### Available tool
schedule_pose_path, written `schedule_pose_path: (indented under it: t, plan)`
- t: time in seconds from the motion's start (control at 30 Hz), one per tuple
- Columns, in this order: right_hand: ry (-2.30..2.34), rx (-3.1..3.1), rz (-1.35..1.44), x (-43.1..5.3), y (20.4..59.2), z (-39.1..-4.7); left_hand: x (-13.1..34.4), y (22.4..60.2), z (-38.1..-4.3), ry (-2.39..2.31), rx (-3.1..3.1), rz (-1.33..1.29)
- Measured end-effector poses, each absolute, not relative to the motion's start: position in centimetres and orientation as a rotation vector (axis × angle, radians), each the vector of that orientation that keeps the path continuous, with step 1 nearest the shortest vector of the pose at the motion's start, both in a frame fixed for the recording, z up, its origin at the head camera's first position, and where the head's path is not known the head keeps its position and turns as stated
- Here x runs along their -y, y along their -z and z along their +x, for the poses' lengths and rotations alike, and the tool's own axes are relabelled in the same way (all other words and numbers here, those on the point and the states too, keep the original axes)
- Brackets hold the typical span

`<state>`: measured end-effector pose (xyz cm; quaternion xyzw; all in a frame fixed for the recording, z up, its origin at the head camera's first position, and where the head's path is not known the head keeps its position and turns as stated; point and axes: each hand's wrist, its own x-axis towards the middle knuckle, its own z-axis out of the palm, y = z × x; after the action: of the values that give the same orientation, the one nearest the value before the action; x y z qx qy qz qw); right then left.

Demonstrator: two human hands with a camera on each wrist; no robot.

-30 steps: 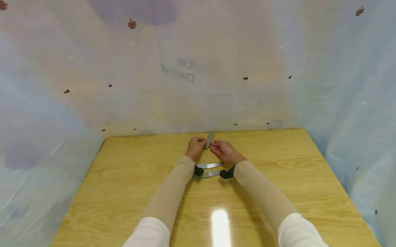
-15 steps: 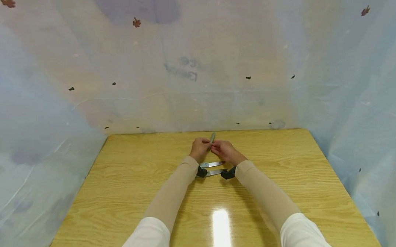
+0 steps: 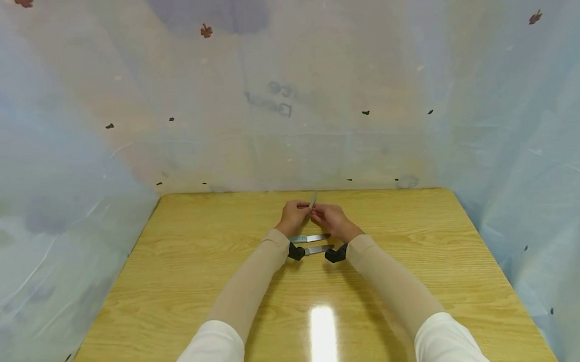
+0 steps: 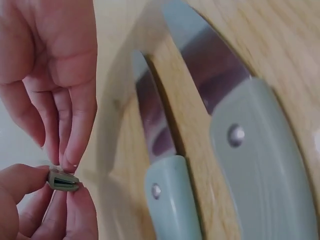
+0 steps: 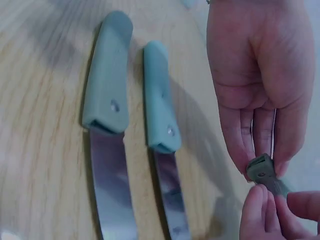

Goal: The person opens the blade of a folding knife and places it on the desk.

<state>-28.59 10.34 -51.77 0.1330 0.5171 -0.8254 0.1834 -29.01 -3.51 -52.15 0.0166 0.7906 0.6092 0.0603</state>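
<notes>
Olive-green knife (image 5: 261, 169), its slotted, riveted end in view, is held up between the two hands near the far edge of the surface (image 3: 196, 260); the left hand (image 3: 292, 217) pinches it between thumb and fingers, while the fingertips of the right hand (image 3: 335, 219) touch it, though I cannot tell whether they grip. The surface is yellowish wood grain, glossy enough to carry a bright white reflection (image 3: 323, 336) toward its near side; its far edge runs along the foot of the pale sheeting (image 3: 318, 161) that forms the back wall and hangs down at left and right, bluer and more creased on the right. Small reddish leaf marks (image 3: 207, 30) dot its upper part, with a purple patch (image 3: 209, 11) above faint lettering (image 3: 269, 100). On the surface, nearer the person than the hands, a teal-handled knife (image 4: 172, 197) and a larger grey-green-handled knife (image 4: 265, 155) lie side by side, apart, blades out and pointing to the right; black devices (image 3: 336, 253) sit at the wrists; beige sleeves (image 3: 248, 285) cover the forearms, with white sleeves (image 3: 210, 349) above them.
</notes>
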Motion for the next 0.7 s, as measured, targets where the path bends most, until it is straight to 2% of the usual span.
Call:
schedule_pose_path:
  t: [0.37, 0.7]
  plan:
    - [2.447, -1.456, 0.371, -11.8, 49.2, -28.1, 3.6, 50.6, -28.2, -2.109, -2.049, 0.046]
    - [2.447, -1.455, 0.215, -12.4, 48.3, -26.3, 3.6, 49.0, -25.7, -2.2, -1.886, 0.043]
